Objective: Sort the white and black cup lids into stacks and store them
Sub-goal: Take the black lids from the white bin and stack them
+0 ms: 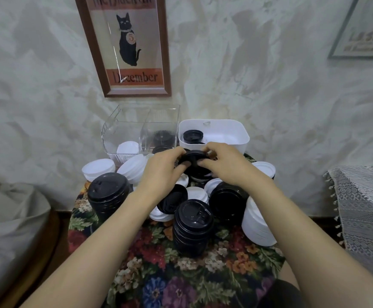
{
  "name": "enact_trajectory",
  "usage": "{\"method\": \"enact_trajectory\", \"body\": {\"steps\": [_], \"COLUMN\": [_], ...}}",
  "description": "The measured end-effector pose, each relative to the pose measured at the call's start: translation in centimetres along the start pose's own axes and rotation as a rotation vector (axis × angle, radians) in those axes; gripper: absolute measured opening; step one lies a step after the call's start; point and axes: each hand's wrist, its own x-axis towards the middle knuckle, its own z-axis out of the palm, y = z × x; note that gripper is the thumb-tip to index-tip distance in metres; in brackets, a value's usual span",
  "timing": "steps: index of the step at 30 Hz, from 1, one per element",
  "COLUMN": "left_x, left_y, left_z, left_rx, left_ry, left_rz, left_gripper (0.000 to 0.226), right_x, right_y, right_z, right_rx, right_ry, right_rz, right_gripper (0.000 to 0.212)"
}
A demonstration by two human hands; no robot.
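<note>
**On floral table: sorting well along, storing barely begun**

At far-L edge of table (154, 270), white stack (98, 168) and tall black stack (108, 192) are sitting sorted, not stored. Behind them, clear bin (114, 130) is holding a few white lids (127, 148) in L section and some black lids (162, 137) in R section. Leaning white stack (134, 166) is resting just in front of bin.

Left hand (163, 165) is pinching L rim of black lid (193, 157), fingers curled. Lid is hovering mid-table over a small dark pile, just in front of white tub (236, 138). Can't tell if it's touching the pile. Below it, loose black lid (172, 202) and loose white lids (197, 194) are lying mixed beside centre black stack (193, 227).

Right hand (223, 165) is pinching R rim of same lid. Tub is holding what looks like one short black pile (193, 136). Further R, black stack (227, 201) and big white stack (258, 221) are waiting on table.

Est.: most lids are stacked by colour and a few loose ones are left. Nearly all stacks are needing a move into bin/tub.
</note>
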Motion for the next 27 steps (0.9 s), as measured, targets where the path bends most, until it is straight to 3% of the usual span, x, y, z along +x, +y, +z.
{"method": "enact_trajectory", "body": {"steps": [2,6,9,12,18,27], "left_x": [-0.8,-2.7,-4.0,-5.9,-11.3,-14.1], "left_y": [0.3,0.5,0.6,0.6,0.3,-0.6], "left_z": [-0.5,-1.2,-1.7,-2.4,-2.7,-0.9], "left_rx": [-0.003,-0.066,-0.202,-0.409,-0.607,-0.582], "left_ry": [0.032,0.081,0.023,-0.062,-0.126,-0.207], "left_rz": [0.026,-0.019,-0.074,-0.124,-0.116,-0.194], "left_gripper": [0.005,0.007,0.017,0.032,0.044,0.073], "right_x": [-1.1,-3.2,-4.1,-5.5,-9.5,-13.1], "right_y": [-0.3,-0.8,-0.8,-0.5,0.0,1.3], "right_z": [-0.5,-0.5,0.4,1.5,3.3,5.3], "right_rx": [0.266,0.438,0.383,0.352,0.402,0.280], "right_ry": [-0.129,-0.234,-0.105,-0.009,-0.032,0.020], "right_rz": [0.037,0.015,-0.044,-0.065,-0.073,-0.008], "right_gripper": [0.022,0.026,0.019,0.027,0.028,0.032]}}
